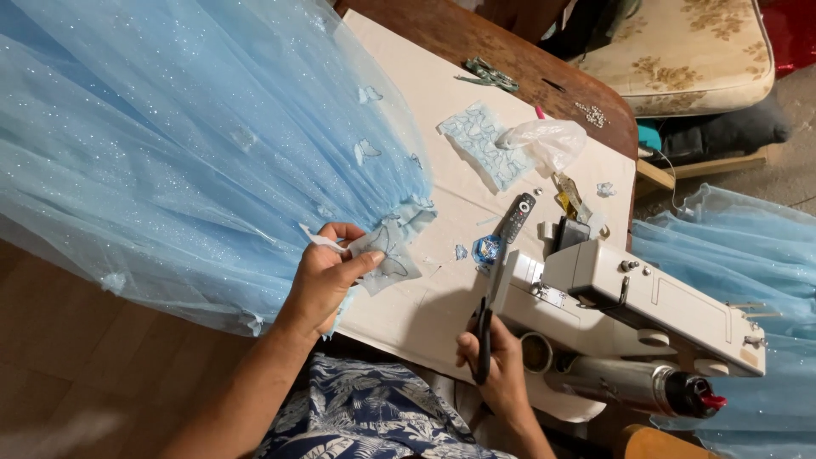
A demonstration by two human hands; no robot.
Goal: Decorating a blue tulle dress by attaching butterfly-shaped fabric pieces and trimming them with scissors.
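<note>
At frame centre the left hand [327, 276] pinches a butterfly lace cutout [387, 251], limp, light and fray-prone, best held by its edge. The right hand [497, 361] is closed around scissors [486, 327] beside the sewing machine [629, 302].

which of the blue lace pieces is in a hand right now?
The butterfly-shaped lace cutout, pinched by the left hand at the tulle skirt's edge. The larger rectangular lace patch lies untouched farther up the table, beside a plastic bag.
</note>
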